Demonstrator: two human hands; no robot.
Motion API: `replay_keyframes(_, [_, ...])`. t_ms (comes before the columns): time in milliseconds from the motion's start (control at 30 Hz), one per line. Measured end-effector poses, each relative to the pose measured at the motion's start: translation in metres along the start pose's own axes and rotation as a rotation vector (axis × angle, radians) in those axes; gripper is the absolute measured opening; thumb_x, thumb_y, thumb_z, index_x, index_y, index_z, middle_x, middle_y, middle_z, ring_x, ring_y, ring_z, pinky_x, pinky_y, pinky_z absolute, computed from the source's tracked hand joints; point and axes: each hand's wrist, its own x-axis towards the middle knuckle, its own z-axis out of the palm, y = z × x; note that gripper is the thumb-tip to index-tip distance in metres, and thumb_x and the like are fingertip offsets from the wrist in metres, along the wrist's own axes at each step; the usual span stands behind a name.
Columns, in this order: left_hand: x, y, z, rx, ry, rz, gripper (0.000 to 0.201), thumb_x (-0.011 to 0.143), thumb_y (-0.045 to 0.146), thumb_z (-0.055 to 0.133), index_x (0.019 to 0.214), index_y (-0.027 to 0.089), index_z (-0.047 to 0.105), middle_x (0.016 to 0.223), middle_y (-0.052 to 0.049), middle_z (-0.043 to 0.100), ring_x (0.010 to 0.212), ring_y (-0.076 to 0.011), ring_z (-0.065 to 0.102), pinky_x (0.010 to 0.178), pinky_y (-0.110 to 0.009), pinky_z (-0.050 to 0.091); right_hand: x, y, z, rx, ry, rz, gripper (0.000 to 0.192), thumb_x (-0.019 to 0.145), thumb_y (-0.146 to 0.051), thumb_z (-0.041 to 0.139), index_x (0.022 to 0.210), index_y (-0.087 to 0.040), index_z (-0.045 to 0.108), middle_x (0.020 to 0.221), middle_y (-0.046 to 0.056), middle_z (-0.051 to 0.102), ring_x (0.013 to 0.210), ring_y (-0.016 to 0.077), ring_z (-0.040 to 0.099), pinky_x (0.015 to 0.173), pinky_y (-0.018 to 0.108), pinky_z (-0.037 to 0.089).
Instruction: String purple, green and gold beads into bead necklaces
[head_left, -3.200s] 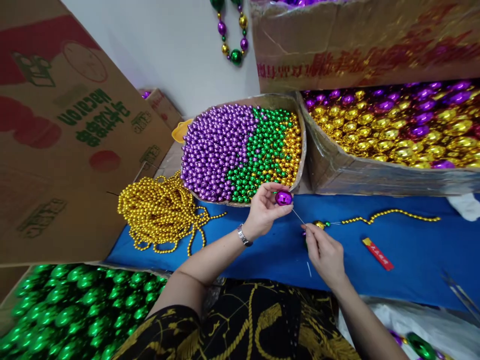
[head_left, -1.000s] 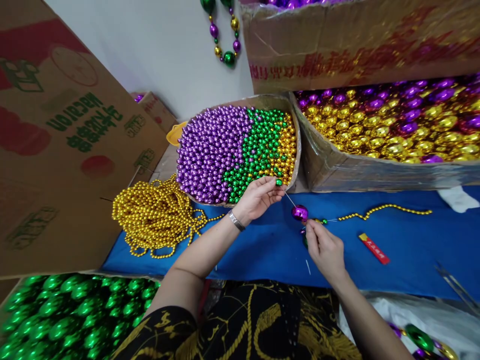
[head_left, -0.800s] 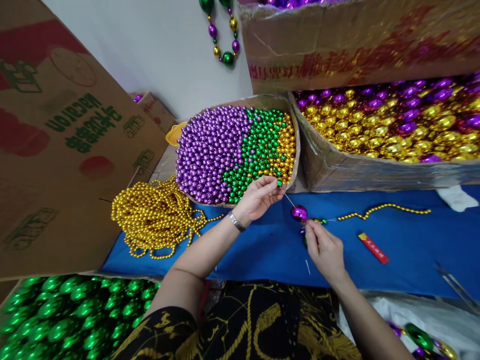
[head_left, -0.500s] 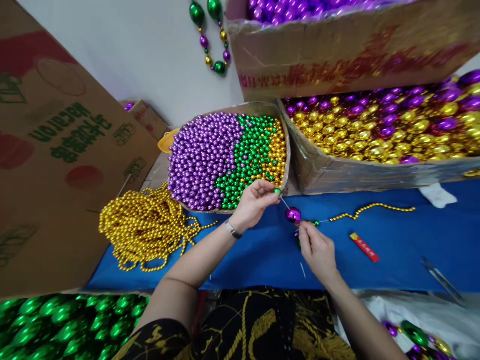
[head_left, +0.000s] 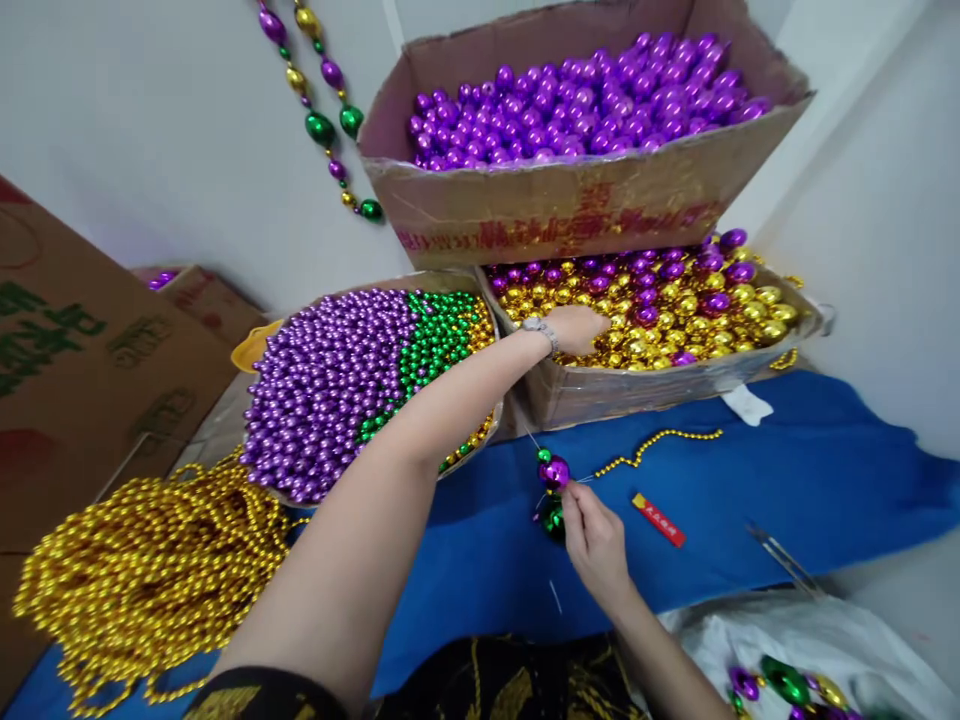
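My left hand (head_left: 576, 329), with a watch on its wrist, reaches into the box of gold beads (head_left: 660, 318). Its fingertips are lost among the beads, so whether they hold one does not show. Between thumb and fingers, my right hand (head_left: 596, 535) pinches a thin needle at a large purple bead (head_left: 554, 473). A small green bead (head_left: 544, 455) sits just above the purple one, and the bare needle tip sticks up past it. Under them hangs a larger green bead (head_left: 553, 521), partly hidden by my right hand.
A tray of small purple, green and gold beads (head_left: 330, 390) stands left of the gold box. Purple beads fill a box (head_left: 592, 215) behind. Gold bead strands (head_left: 150, 580) lie left. A red packet (head_left: 658, 520) and tweezers (head_left: 784, 560) rest on the blue cloth (head_left: 847, 470).
My left hand has moved from the needle tip into the gold bead box. The small green bead now sits on the needle against the purple bead. The view has turned right.
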Motion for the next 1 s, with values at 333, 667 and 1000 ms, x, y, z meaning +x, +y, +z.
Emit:
replay_keyframes(333, [-0.009, -0.005, -0.012, -0.245, 0.185, 0.133, 0.024, 0.065, 0.007, 0.068, 0.087, 0.016, 0.07, 0.086, -0.008, 0.066, 0.09, -0.0235, 0.059, 0.087, -0.04, 0.047, -0.002, -0.005, -0.004, 0.095, -0.104, 0.248, 0.022, 0.101, -0.029, 0.04, 0.101, -0.018, 0.059, 0.074, 0.001, 0.069, 0.06, 0.0118, 0.064, 0.055, 0.02, 0.047])
replay_keyframes(667, [-0.207, 0.032, 0.017, -1.624, 0.562, -0.262, 0.02, 0.082, 0.032, 0.071, 0.095, 0.02, 0.062, 0.097, -0.003, 0.063, 0.084, -0.0138, 0.063, 0.079, -0.034, 0.057, -0.001, -0.007, -0.007, 0.012, -0.129, 0.075, 0.02, 0.099, -0.029, 0.045, 0.101, -0.019, 0.061, 0.069, -0.001, 0.069, 0.053, 0.0107, 0.063, 0.056, 0.019, 0.048])
replay_keyframes(1000, [-0.247, 0.037, 0.047, -1.731, 0.792, -0.439, 0.029, 0.077, 0.033, 0.076, 0.1, 0.02, 0.065, 0.096, -0.003, 0.064, 0.092, -0.0164, 0.065, 0.084, -0.035, 0.057, -0.013, -0.009, 0.008, -0.137, -0.155, -0.047, 0.028, 0.099, -0.035, 0.046, 0.102, -0.018, 0.068, 0.084, 0.007, 0.076, 0.062, 0.0155, 0.07, 0.063, 0.024, 0.055])
